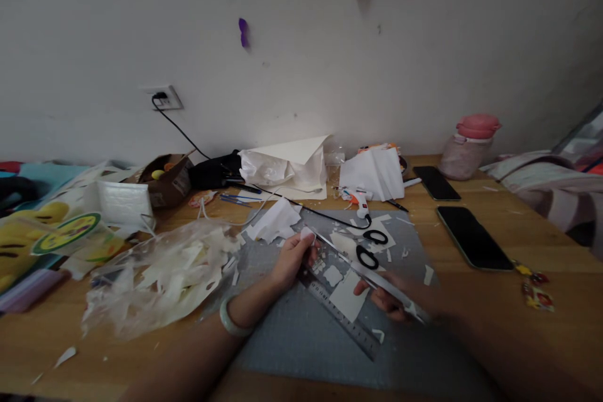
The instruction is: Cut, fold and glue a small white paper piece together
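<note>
My left hand point(293, 259), with a pale bangle on its wrist, is closed in a pinch on a small white paper piece point(308, 233). My right hand point(389, 301) is closed around a long, slim silver tool point(377, 278); its exact kind is unclear. The tool's narrow tip points at the paper piece by my left fingertips. Between and beyond my hands, scissors with black handle loops point(367, 257) lie among paper scraps. A metal ruler point(342, 320) rests on the grey cutting mat point(292, 342) below my hands, beside a cut paper sheet point(349, 297).
A plastic bag of scraps point(164, 282) lies left of the mat. Behind it are a glue gun point(362, 202), folded white sheets point(372, 174) and a cardboard box point(170, 185). Two phones point(472, 239) point(436, 183) and a pink-lidded bottle point(468, 147) occupy the right side.
</note>
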{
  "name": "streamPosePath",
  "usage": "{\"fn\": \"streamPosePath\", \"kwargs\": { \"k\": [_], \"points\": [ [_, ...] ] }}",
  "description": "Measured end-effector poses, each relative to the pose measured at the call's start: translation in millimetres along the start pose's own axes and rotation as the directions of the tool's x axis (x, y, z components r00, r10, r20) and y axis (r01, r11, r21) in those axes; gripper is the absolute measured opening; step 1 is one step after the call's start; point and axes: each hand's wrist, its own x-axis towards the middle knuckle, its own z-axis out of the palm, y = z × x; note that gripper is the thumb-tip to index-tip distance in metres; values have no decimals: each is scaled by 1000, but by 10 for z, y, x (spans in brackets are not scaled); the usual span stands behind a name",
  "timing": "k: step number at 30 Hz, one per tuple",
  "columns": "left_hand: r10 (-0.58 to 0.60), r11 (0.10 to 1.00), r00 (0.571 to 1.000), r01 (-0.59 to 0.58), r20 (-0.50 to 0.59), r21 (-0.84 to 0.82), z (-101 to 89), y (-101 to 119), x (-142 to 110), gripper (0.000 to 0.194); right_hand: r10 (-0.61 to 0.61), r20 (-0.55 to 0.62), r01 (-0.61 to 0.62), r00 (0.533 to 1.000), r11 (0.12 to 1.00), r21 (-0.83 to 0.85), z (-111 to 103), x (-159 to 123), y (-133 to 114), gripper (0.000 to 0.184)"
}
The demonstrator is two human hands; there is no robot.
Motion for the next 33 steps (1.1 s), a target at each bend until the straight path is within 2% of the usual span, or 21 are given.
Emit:
{"fn": "streamPosePath", "kwargs": {
  "k": [8,17,25,30,33],
  "points": [
    [-29,999,1000,29,8,-28,13,20,-6,24,-49,81,47,995,999,24,-21,-27,-5,51],
    [4,1000,1000,-3,27,-29,-12,1,-2,26,-4,54,2,999,999,33,-65,-7,35,40],
    [-8,1000,1000,8,29,6,-2,2,-9,30,6,68,0,998,996,-94,-98,-33,45,36],
    [-8,1000,1000,9,29,-27,-9,-6,-8,27,9,90,-7,996,1000,-23,-77,-15,20,32],
    [12,1000,999,-12,33,-15,-14,-6,-9,28,9,58,-11,998,1000,30,-38,-8,-5,34]
  ]
}}
